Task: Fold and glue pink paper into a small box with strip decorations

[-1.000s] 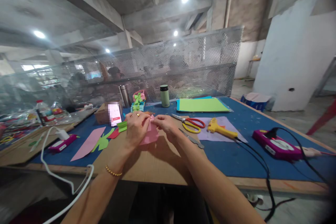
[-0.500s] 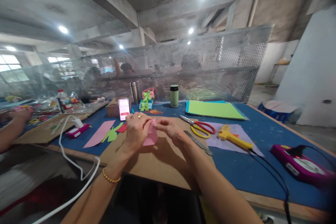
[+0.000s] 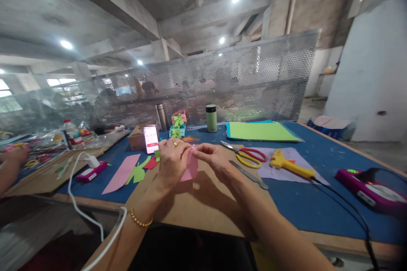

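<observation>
A small piece of pink paper (image 3: pixel 191 168) is pinched between my two hands, above a sheet of brown cardboard (image 3: pixel 203 207). My left hand (image 3: pixel 173 161) grips its left side, fingers closed. My right hand (image 3: pixel 212 157) pinches its upper right edge with thumb and fingertips. Left of my hands lie a pink paper strip (image 3: pixel 122 173), a green paper cutout (image 3: pixel 139 170) and a red paper scrap (image 3: pixel 151 162). To the right are scissors (image 3: pixel 246 155) with red and yellow handles, a grey metal blade (image 3: pixel 249 174) and a yellow glue gun (image 3: pixel 291 165) on lilac paper (image 3: pixel 265 172).
Behind my hands stand a lit phone (image 3: pixel 151 139), a steel flask (image 3: pixel 161 117), a small paper basket with green bows (image 3: pixel 177 125) and a green tumbler (image 3: pixel 211 118). Green sheets (image 3: pixel 263 131) lie back right. Purple power strips (image 3: pixel 372 190) and cables flank me. Another person's arm (image 3: pixel 12 165) is far left.
The view has shifted slightly, so the near table items appear a little further right. Both hands still pinch the pink paper, with only slight finger movement.
</observation>
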Available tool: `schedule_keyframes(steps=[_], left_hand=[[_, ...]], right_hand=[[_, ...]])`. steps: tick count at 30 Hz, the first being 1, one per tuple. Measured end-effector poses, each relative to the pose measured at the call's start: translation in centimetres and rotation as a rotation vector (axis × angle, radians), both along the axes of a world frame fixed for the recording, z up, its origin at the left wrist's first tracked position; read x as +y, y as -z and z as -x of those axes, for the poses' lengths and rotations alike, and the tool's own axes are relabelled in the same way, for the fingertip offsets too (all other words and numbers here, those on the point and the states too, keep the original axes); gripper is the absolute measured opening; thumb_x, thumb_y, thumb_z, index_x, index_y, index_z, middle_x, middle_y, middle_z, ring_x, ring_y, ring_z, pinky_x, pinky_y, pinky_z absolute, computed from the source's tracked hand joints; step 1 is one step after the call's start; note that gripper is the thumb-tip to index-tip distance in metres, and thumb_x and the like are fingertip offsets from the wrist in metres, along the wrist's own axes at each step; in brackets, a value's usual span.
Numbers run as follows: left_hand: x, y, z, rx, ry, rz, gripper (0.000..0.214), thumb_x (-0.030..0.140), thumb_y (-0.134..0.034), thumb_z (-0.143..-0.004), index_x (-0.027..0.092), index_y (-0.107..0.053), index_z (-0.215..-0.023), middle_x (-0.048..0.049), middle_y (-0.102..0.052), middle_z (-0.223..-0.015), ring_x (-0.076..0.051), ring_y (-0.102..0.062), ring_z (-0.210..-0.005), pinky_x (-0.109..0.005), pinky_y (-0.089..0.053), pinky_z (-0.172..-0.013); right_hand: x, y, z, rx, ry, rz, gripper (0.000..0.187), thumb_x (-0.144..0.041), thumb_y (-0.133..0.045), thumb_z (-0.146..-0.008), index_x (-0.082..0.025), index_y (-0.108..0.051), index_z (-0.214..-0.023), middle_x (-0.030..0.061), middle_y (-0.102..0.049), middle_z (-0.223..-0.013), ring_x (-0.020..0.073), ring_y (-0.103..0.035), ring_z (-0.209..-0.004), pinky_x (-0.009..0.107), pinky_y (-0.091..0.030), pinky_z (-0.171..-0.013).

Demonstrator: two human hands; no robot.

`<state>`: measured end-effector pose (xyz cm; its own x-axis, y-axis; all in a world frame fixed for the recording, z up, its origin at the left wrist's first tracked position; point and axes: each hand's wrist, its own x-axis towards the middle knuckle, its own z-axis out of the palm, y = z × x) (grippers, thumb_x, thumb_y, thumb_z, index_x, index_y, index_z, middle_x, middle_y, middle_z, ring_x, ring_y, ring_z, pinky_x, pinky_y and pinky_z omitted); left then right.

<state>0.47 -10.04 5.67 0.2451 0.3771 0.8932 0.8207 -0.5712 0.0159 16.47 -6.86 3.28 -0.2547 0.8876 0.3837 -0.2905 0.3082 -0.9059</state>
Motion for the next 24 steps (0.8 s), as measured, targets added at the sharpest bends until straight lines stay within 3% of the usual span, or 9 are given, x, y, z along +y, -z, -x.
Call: schedule_keyframes(steps=[7, 18, 24], left_hand=[[1.3, 0.4, -0.3, 0.027, 0.021, -0.03, 0.013, 0.024, -0.058, -0.095, 0.022, -0.067, -0.086, -0.0039, -0.071, -0.084, -0.023, -0.061, -0.085, -0.045, -0.035, -0.086], [1.5, 0.9, -0.4, -0.015, 0.047, 0.015, 0.018, 0.025, -0.055, -0.097, 0.021, -0.069, -0.086, -0.0042, -0.07, -0.085, -0.023, -0.06, -0.088, -0.043, -0.035, -0.088], [1.7, 1.0, -0.4, -0.031, 0.057, 0.011, 0.016, 0.022, -0.056, -0.096, 0.02, -0.069, -0.086, -0.0039, -0.07, -0.085, -0.022, -0.06, -0.087, -0.042, -0.035, -0.088]], right_hand=[[-0.1, -0.3, 0.2, 0.035, 0.099, 0.054, 0.029, -0.041, -0.085, -0.062, -0.019, -0.069, -0.069, -0.0014, -0.062, -0.07, 0.0134, -0.051, -0.069, 0.03, -0.04, -0.073], [-0.1, -0.3, 0.0, 0.04, 0.132, 0.065, 0.023, -0.033, -0.084, -0.06, -0.018, -0.066, -0.061, -0.003, -0.06, -0.065, 0.0127, -0.048, -0.067, 0.029, -0.039, -0.072], [0.0, -0.2, -0.3, 0.037, 0.096, 0.034, 0.022, -0.037, -0.082, -0.067, -0.019, -0.072, -0.076, -0.0017, -0.065, -0.076, 0.0124, -0.052, -0.072, 0.028, -0.04, -0.074]])
